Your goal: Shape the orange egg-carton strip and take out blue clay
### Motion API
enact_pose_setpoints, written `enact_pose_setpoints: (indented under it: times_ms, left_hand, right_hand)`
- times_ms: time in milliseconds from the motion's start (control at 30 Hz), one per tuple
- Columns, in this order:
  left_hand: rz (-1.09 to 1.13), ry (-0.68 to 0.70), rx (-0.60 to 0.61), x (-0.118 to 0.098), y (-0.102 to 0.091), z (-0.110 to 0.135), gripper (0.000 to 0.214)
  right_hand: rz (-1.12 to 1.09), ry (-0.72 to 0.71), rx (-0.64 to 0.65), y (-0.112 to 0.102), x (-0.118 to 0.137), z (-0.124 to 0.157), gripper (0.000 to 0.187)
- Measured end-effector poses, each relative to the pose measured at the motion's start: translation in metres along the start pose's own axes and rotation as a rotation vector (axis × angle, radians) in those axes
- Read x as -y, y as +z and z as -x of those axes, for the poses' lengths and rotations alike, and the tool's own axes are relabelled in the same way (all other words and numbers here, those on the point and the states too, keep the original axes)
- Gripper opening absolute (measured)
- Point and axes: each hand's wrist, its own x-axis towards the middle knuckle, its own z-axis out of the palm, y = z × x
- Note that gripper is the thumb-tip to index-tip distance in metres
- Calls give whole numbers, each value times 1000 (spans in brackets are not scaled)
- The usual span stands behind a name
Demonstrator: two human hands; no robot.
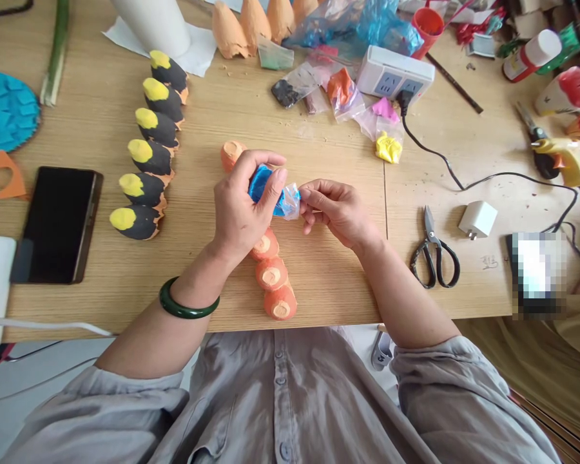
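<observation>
My left hand point(244, 200) is closed round a small clear plastic bag of blue clay point(260, 183), thumb on top and fingers behind it. At the bag's crumpled clear end, the fingertips of my right hand point(331, 209) are pinched together on the plastic. Beneath my left hand runs a row of orange-painted egg-carton cups point(275, 303) with pale round spots on top; its middle is hidden by the hand. To the left stands a row of cone-shaped carton pieces point(154, 158) coated dark grey with yellow tips.
Small bags of coloured clay point(342, 90) lie by a white power strip point(391, 74) with a black cable. Scissors point(432, 248) and a white charger point(478, 219) are at right, with a yellow glue gun point(563, 161) beyond. A black phone point(60, 222) lies at left.
</observation>
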Motion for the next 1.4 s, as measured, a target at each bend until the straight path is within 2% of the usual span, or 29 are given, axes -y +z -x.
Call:
enact_pose_setpoints:
  times_ms: [200,433,533,667,767,967,1100,1233,1400]
  left_hand:
    - [-15,-104,3,-5,-2,2,47]
    - [15,-29,-9,-4,-1,0,38]
    - [15,-64,10,-2,-1,1,42]
    - [-30,-106,10,-2,-4,2,49]
    - [0,-70,7,-1,-4,1,48]
    - [-9,75,-54,2,1,-3,39]
    - [-44,96,-91,-3,0,-3,37]
    - [-18,17,-43,0,-2,-1,44]
    - [36,-56,11,7,-4,0,45]
  right_hand:
    - [46,-13,-10,-4,-3,-2,60]
    - [-16,-31,15,3,4,5,58]
    - [-18,-14,10,1,1,2,59]
    - [-17,31,-15,-4,-1,-1,51]
    - [-22,21,-31,-3,1,0,49]
    - [-26,-57,-13,-2,0,0,59]
    - [-38,-82,-135,-7,3,-2,49]
    - [-40,-94,-209,-6,8,-2,48]
    - [-23,-92,-165,-6,4,-2,56]
